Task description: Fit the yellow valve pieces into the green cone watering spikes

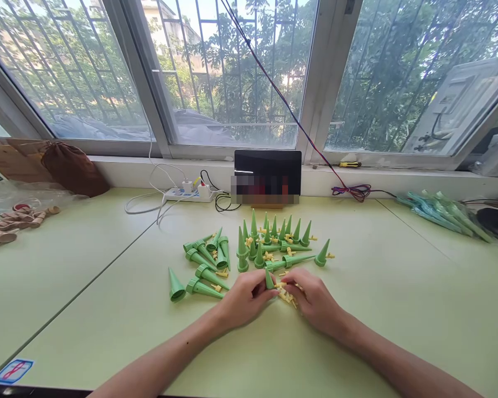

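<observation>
Green plastic cone (269, 279): pinched upright by left hand (244, 301) fingers, apparently to steady it.
Right hand (311, 298): fingers closed on small yellow plastic fitting (282, 286), at the cone's base.
Spare cones (274, 237): 12 o'clock, within reach.

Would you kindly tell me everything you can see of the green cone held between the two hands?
The green cone is a small, smooth spike of what looks like plastic, widening downward from a pointed tip. It stands roughly upright, tip up, just above the pale green table, near a pile of like cones. The left hand grips its lower part, hiding the base. The right hand holds a small yellow piece against its side.
</observation>
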The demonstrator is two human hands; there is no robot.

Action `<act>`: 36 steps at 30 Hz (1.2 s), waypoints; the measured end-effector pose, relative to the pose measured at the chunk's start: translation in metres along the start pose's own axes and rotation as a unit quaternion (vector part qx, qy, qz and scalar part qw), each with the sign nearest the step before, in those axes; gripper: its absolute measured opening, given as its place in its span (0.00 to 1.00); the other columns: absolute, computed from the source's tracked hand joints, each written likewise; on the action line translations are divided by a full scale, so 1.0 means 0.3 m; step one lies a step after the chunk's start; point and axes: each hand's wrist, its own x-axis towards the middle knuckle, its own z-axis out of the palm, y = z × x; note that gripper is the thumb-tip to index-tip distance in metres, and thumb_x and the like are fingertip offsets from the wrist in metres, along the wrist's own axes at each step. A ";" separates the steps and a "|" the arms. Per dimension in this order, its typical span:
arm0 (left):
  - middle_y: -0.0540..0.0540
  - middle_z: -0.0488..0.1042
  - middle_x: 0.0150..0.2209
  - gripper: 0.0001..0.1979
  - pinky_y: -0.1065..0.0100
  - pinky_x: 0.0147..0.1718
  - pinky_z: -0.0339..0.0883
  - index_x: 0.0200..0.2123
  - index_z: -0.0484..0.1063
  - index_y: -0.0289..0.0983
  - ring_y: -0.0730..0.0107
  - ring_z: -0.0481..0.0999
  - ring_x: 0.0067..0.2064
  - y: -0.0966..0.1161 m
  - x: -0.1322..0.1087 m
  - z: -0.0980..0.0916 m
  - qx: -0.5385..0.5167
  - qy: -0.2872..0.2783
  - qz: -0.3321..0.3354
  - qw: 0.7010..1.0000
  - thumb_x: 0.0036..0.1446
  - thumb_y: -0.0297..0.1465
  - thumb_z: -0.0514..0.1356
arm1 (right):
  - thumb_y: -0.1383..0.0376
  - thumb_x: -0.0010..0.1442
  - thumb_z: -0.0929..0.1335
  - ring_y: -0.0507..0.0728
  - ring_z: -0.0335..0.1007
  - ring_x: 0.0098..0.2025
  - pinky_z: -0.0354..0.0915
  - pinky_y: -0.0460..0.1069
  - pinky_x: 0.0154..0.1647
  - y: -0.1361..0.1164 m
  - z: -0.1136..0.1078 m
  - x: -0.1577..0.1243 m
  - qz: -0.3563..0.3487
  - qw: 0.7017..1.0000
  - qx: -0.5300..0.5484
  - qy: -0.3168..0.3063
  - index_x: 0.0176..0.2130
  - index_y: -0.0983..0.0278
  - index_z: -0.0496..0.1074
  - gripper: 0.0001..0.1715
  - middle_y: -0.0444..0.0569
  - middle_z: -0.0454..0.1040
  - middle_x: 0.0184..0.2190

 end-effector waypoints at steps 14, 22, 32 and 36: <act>0.51 0.67 0.27 0.15 0.70 0.28 0.56 0.25 0.62 0.37 0.73 0.59 0.27 -0.015 -0.008 0.007 0.021 -0.022 0.014 0.999 0.63 0.34 0.60 | 0.69 0.69 0.61 0.55 0.65 0.31 0.61 0.48 0.33 0.000 -0.003 0.000 -0.009 1.000 -0.019 -0.009 0.33 0.62 0.67 0.12 0.46 0.70 0.28; 0.51 0.66 0.27 0.09 0.70 0.30 0.57 0.33 0.69 0.36 0.71 0.62 0.29 -0.011 -0.011 0.007 0.046 -0.036 0.041 0.997 0.65 0.33 0.59 | 0.68 0.71 0.59 0.55 0.61 0.30 0.59 0.48 0.32 0.005 0.004 -0.004 -0.014 0.999 -0.041 -0.023 0.29 0.61 0.60 0.17 0.45 0.66 0.26; 0.50 0.69 0.29 0.07 0.71 0.31 0.59 0.38 0.73 0.35 0.71 0.64 0.30 -0.008 -0.017 0.007 0.057 -0.037 0.061 0.996 0.66 0.33 0.59 | 0.66 0.73 0.56 0.54 0.56 0.27 0.54 0.48 0.29 0.011 0.012 -0.008 -0.018 0.997 -0.066 -0.029 0.26 0.61 0.53 0.21 0.43 0.61 0.23; 0.49 0.70 0.30 0.07 0.71 0.31 0.60 0.41 0.74 0.35 0.72 0.65 0.29 0.000 -0.014 0.004 0.047 -0.028 0.066 0.996 0.66 0.32 0.59 | 0.65 0.73 0.56 0.53 0.56 0.26 0.54 0.48 0.29 0.002 0.012 -0.005 -0.012 0.998 -0.057 -0.023 0.26 0.61 0.54 0.21 0.43 0.61 0.23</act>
